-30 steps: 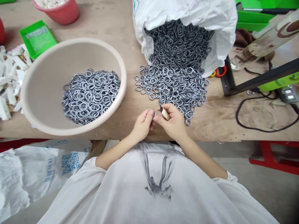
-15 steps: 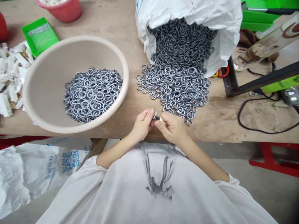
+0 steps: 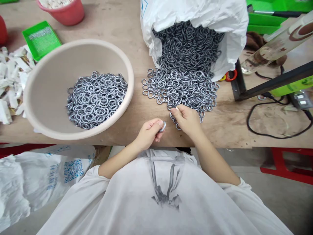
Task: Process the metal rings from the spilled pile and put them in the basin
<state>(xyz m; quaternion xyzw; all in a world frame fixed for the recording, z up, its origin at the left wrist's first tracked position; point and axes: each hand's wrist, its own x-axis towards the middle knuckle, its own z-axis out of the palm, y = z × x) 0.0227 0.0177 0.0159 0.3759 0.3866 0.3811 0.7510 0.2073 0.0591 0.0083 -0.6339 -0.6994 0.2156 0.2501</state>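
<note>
Left hand (image 3: 148, 133) has one grey ring (image 3: 164, 126) pinched in its fingers, over the near side of the counter (image 3: 137, 111). Right hand (image 3: 188, 120) is at the near edge of the loose ring pile (image 3: 183, 86) — fingers curled, something small and pale at the tips, can't tell what they grip. Pile spills from a white sack (image 3: 236, 39). Beige basin (image 3: 46, 88), part-filled with similar rings, sits left of the pile.

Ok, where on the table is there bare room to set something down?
Bare wood: between basin and bag; also between ring pile and cable. Crowded: the bag's mouth, and left of the basin, where white pieces lie.
</note>
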